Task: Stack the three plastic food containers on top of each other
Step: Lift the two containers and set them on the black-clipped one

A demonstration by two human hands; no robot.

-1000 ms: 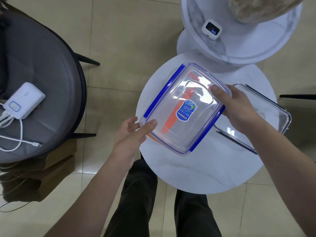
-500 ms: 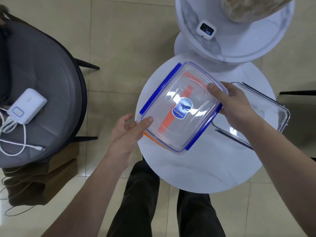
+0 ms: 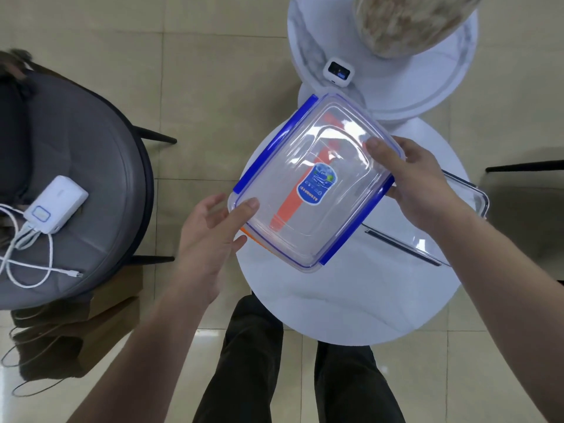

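Note:
A clear container with blue clips [image 3: 314,184] is held over the round white table [image 3: 351,300]. My right hand [image 3: 415,184] grips its right edge, thumb on the lid. My left hand [image 3: 210,236] touches its near-left corner with the thumb on the lid and the fingers spread. Under it shows a container with orange clips [image 3: 287,206], seen through the clear plastic and at the lower left edge. A third clear container with dark clips [image 3: 448,227] lies on the table to the right, partly hidden by my right hand.
A grey padded chair [image 3: 76,184] stands at the left with a white power bank [image 3: 56,206] and cable on it. Behind the table is a second, higher round white table [image 3: 427,87] with a small white device [image 3: 338,71]. My legs are below the table.
The blue-clipped container has shifted slightly left and towards the far side in both hands. My left hand's fingers have spread a little wider.

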